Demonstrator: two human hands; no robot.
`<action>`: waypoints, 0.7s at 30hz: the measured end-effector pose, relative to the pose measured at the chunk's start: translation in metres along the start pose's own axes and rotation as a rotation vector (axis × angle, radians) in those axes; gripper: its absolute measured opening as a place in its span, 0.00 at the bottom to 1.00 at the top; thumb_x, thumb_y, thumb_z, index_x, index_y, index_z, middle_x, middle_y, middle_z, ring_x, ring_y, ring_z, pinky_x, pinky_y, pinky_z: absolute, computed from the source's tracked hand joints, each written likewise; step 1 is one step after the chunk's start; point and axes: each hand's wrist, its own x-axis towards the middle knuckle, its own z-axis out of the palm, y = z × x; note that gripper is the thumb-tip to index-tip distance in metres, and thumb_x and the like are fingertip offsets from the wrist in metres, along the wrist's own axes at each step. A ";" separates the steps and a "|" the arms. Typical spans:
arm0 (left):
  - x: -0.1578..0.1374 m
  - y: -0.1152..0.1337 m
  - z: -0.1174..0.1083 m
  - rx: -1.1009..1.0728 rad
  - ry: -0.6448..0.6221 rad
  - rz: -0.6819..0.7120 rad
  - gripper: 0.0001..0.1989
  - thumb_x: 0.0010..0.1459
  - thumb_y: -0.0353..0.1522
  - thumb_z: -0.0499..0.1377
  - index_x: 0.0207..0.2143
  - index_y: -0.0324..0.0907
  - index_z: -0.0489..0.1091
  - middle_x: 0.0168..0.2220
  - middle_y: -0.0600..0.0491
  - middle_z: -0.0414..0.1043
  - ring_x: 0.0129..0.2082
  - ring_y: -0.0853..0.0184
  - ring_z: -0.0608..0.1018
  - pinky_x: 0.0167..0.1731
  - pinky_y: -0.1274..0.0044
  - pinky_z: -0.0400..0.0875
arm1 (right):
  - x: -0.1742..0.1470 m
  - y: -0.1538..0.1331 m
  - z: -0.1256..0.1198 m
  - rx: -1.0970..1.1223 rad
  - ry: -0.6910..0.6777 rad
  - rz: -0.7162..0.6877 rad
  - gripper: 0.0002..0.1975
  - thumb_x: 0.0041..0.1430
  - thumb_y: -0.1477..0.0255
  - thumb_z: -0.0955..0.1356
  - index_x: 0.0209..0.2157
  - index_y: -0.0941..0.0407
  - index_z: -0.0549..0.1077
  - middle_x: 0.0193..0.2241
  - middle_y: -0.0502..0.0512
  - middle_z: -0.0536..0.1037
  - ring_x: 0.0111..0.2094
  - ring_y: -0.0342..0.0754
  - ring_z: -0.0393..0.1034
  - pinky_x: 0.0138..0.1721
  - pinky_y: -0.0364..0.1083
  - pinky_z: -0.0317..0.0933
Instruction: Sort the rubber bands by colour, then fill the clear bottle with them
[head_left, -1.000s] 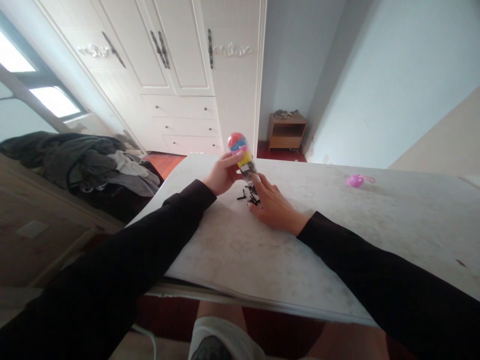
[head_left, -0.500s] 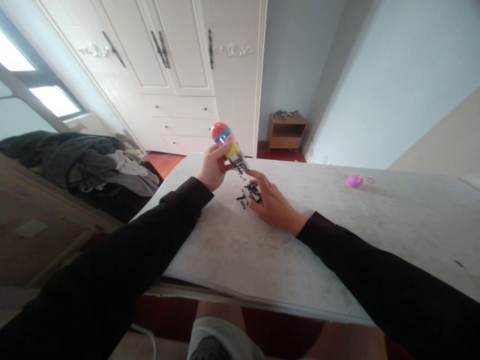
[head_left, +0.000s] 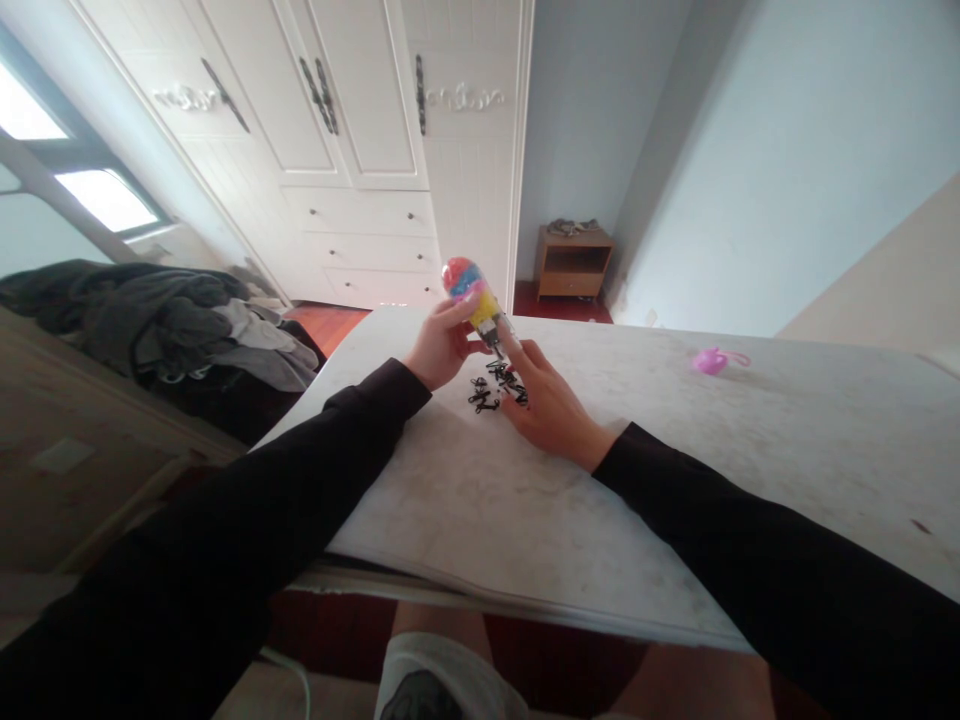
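My left hand (head_left: 442,340) is closed around a clear plastic bottle (head_left: 486,306), tilted with its mouth down to the right. Layers of red, blue, pink and yellow small pieces fill it, with black ones by the mouth. My right hand (head_left: 551,400) reaches in from the right, its index finger against the bottle's mouth and its thumb held apart, close to the table. Under the mouth lies a loose pile of small black pieces (head_left: 484,394), some shaped like hooks or clips; the fingers of my right hand partly cover it.
A pink cap-like piece with a loop (head_left: 709,361) lies on the white table (head_left: 637,560) at the right. Beyond the table are a white wardrobe (head_left: 360,220) and a small wooden cabinet (head_left: 576,265). Dark clothes (head_left: 150,320) are heaped at the left.
The bottle in my left hand has moved right and slightly down, closer to my right index finger. More black pieces lie in the pile below it.
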 end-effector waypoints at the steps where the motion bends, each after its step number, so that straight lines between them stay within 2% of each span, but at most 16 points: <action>1: -0.002 -0.001 0.002 0.012 -0.041 -0.015 0.10 0.56 0.36 0.66 0.36 0.38 0.74 0.31 0.52 0.74 0.28 0.70 0.75 0.23 0.78 0.72 | 0.000 0.000 0.001 -0.008 -0.014 0.023 0.47 0.58 0.79 0.64 0.75 0.47 0.42 0.56 0.63 0.67 0.50 0.58 0.71 0.55 0.62 0.69; 4: -0.005 -0.004 0.004 0.036 -0.062 -0.009 0.11 0.55 0.37 0.67 0.36 0.38 0.74 0.31 0.53 0.73 0.27 0.70 0.75 0.22 0.79 0.70 | -0.001 0.003 0.002 -0.002 -0.070 0.047 0.50 0.57 0.79 0.64 0.75 0.47 0.39 0.58 0.64 0.64 0.50 0.58 0.71 0.55 0.63 0.69; 9: -0.001 -0.002 -0.001 0.089 0.028 0.052 0.11 0.54 0.36 0.68 0.33 0.37 0.73 0.28 0.54 0.71 0.24 0.73 0.72 0.19 0.80 0.63 | 0.001 0.007 0.003 0.015 -0.176 0.003 0.48 0.56 0.78 0.66 0.75 0.50 0.43 0.60 0.65 0.63 0.60 0.62 0.64 0.63 0.64 0.62; 17: 0.006 0.005 -0.007 0.041 0.109 0.168 0.12 0.55 0.38 0.67 0.36 0.39 0.76 0.30 0.52 0.74 0.25 0.73 0.72 0.20 0.80 0.63 | -0.001 0.006 0.002 0.007 -0.126 -0.013 0.42 0.58 0.77 0.64 0.73 0.50 0.49 0.65 0.65 0.63 0.63 0.62 0.63 0.62 0.68 0.59; 21: 0.008 0.007 -0.008 0.031 0.124 0.181 0.15 0.53 0.40 0.69 0.36 0.39 0.75 0.30 0.52 0.73 0.25 0.72 0.73 0.18 0.81 0.61 | -0.002 0.006 0.003 0.035 -0.026 -0.056 0.38 0.59 0.78 0.64 0.70 0.54 0.53 0.63 0.67 0.67 0.61 0.61 0.66 0.61 0.65 0.62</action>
